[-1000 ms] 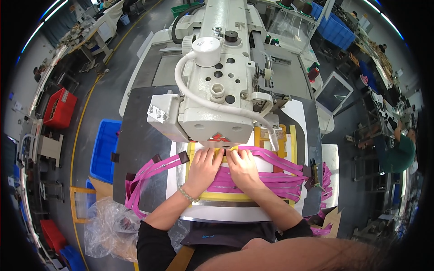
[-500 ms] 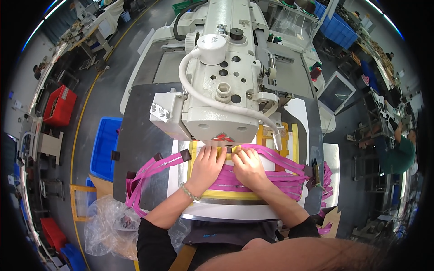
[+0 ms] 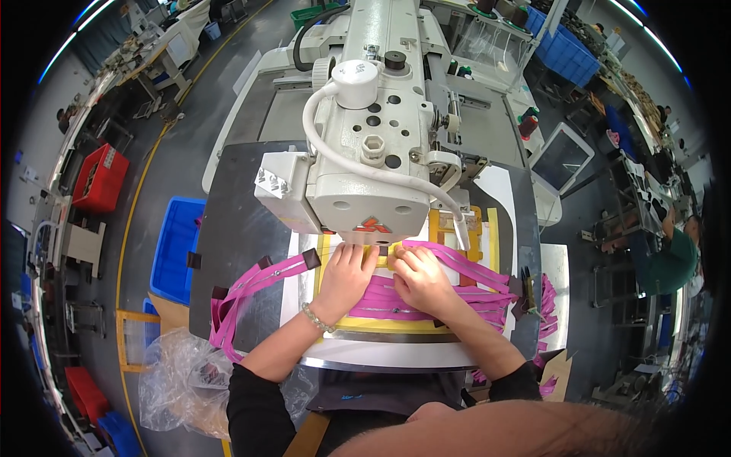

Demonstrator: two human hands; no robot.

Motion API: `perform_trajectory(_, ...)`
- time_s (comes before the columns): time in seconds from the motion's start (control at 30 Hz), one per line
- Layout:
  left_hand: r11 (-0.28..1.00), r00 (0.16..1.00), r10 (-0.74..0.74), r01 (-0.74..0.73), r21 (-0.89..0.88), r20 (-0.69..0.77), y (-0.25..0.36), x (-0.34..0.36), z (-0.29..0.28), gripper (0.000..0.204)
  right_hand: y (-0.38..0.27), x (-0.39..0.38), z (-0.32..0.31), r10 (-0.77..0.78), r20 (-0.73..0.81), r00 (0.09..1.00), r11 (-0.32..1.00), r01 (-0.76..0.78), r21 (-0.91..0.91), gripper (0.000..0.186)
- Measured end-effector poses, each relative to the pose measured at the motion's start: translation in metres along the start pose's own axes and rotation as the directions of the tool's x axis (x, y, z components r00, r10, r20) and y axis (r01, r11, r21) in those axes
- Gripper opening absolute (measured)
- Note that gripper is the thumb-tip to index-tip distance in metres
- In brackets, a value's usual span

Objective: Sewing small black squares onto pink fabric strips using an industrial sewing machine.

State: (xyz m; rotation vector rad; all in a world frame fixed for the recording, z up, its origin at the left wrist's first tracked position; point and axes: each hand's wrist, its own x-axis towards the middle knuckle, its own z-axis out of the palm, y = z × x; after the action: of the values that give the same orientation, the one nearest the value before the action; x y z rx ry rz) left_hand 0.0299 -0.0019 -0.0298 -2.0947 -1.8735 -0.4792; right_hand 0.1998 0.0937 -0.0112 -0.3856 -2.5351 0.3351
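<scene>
Two hands, left hand (image 3: pixel 346 278); right hand (image 3: pixel 421 280), press flat pink webbing straps (image 3: pixel 464 286).

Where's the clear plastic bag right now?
In the head view the clear plastic bag sits lower left, beside the left forearm, below the blue bin.

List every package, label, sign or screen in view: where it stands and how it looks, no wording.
Screen: right of the sewing machine, a tilted white-framed tablet-like panel, grey face.
Emblem: on the machine head's front, just above the hands, small and red.
Plastic bag: lower left beside the table, clear and crumpled.
Cardboard box: lower right, brown, open, pink straps inside.
</scene>
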Motion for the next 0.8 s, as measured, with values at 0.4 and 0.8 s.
perform_trajectory(0.4, 0.999, 1.000, 0.015, -0.016, -0.031, -0.003, -0.0021, 0.0010, -0.0034, 0.038, 0.0022, 0.0003, -0.0026, 0.003, 0.042, 0.999, 0.999, -0.005, 0.051, 0.028)
perform_trajectory(0.8, 0.999, 0.999, 0.042, -0.042, -0.011, -0.005, -0.0077, 0.0009, -0.0057, 0.037, -0.0012, 0.0003, -0.0009, -0.004, 0.042, 0.999, 1.000, 0.003, 0.018, 0.029)
